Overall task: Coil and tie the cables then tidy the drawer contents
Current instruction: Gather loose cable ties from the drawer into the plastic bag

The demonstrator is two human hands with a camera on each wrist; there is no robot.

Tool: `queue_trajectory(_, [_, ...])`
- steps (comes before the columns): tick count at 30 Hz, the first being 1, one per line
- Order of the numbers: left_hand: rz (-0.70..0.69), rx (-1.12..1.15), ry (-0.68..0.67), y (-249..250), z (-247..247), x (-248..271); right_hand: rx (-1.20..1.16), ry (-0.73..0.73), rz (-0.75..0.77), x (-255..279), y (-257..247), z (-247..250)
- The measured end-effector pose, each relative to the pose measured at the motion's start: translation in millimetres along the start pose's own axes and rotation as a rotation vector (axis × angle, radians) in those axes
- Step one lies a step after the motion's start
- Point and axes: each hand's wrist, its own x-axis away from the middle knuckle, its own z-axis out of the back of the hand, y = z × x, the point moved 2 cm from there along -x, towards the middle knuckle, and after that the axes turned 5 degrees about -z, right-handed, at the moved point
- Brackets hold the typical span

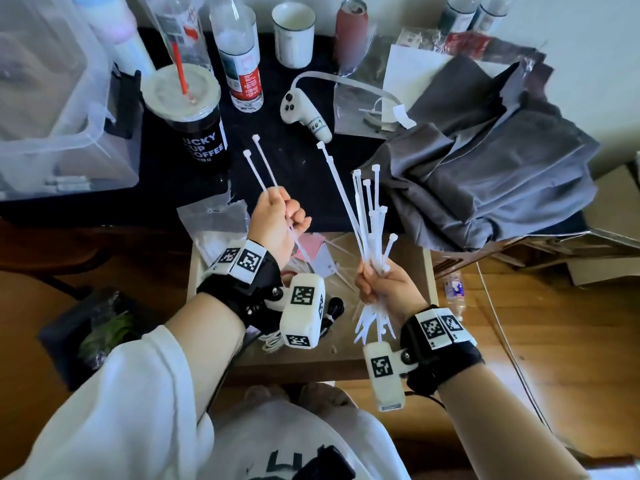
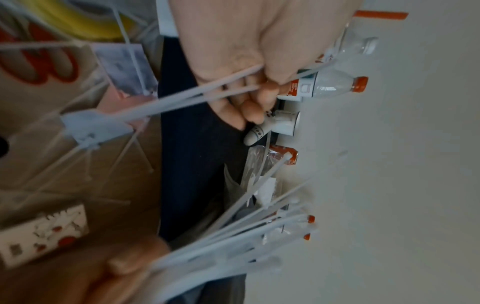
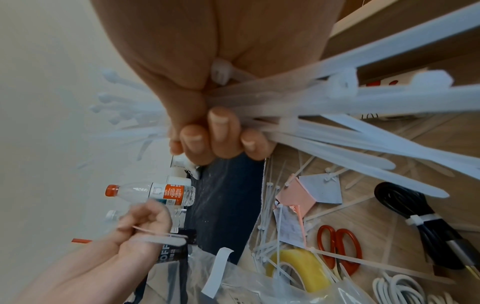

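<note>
My left hand (image 1: 281, 216) pinches two white zip ties (image 1: 260, 164) that point up and to the left over the dark table top. In the left wrist view the fingers (image 2: 255, 90) curl round those two ties (image 2: 182, 100). My right hand (image 1: 380, 279) grips a bundle of several white zip ties (image 1: 367, 209), fanned out above and below the fist (image 3: 207, 135). Both hands hover over the open wooden drawer (image 1: 304, 370). In it lie loose zip ties (image 3: 267, 205), a black cable coil (image 3: 415, 222) bound by a white tie, and a white cable (image 3: 400, 288).
Red scissors (image 3: 337, 246), yellow tape (image 3: 298, 265) and paper notes (image 3: 319, 189) also lie in the drawer. On the table stand a coffee cup (image 1: 194, 116), bottles (image 1: 242, 57), a white controller (image 1: 304, 112), grey cloth (image 1: 485, 168) and a clear box (image 1: 52, 98).
</note>
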Motion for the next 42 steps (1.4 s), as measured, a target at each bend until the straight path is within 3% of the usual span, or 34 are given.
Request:
queue_trajectory(6, [0.085, -0.109, -0.315, -6.7, -2.7, 18.4, 0.04, -0.073, 0.012, -8.8, 0.2, -17.2])
queue_trajectory(8, [0.073, -0.156, -0.364, -9.5, -4.0, 19.8, 0.069, -0.084, 0.011, -11.4, 0.8, -20.7])
queue_trajectory(17, [-0.016, -0.079, -0.168, -7.9, 10.9, 5.5, 0.134, -0.071, -0.03, -17.1, 5.3, -27.2])
queue_trajectory(22, [-0.026, -0.176, -0.05, 5.1, 20.9, -13.8, 0.085, -0.054, -0.038, -16.5, 6.0, -22.8])
queue_trajectory(28, [-0.013, -0.229, -0.078, -0.2, 24.5, -13.1, 0.014, -0.026, -0.01, -19.2, -3.0, -23.1])
queue_trajectory(33, [0.055, -0.197, -0.178, -12.3, 12.4, 0.4, 0.064, -0.023, -0.005, -24.6, -4.8, -26.8])
queue_trajectory(37, [0.092, -0.313, -0.278, -11.1, 6.6, 10.3, 0.102, -0.015, 0.0, -25.4, -2.6, -29.0])
queue_trajectory(42, [0.078, -0.331, -0.148, -6.4, 13.0, 3.8, 0.141, 0.038, 0.008, -24.3, -2.3, -27.2])
